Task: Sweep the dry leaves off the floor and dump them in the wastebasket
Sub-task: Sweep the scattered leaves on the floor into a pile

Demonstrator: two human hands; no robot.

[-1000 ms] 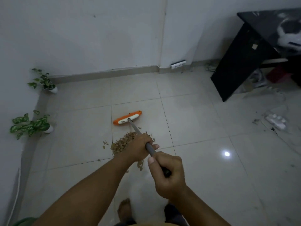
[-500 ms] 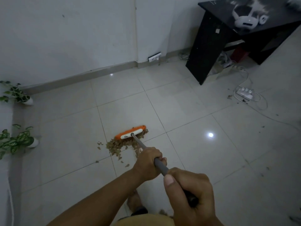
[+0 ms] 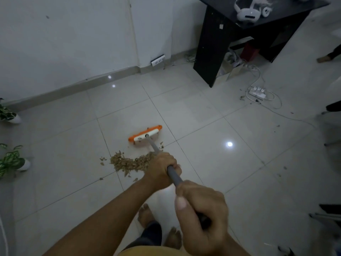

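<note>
Here, gathering stage of the sweep, dumping not yet begun. Broom head point(image 3: 145, 133) (orange with a white top) on the floor point(image 3: 203, 111), just beyond the pile of dry leaves point(image 3: 129, 162); a few stray leaves point(image 3: 102, 160) beside the pile, more scattered near the power strip point(image 3: 257, 92) and along the right side. No wastebasket or dustpan in view. Next move, as judged: a short pull of the broom head toward the feet to tighten the pile, then reaches to the outlying scraps. Left hand point(image 3: 162, 168) forward on the grey handle point(image 3: 173, 175), fingers wrapped fully round it, arm extended from lower left. Right hand point(image 3: 201, 209) nearer the camera, fist closed tight on the handle's upper end, thumb lying along the shaft. Handle slanted down and away from the body.
</note>
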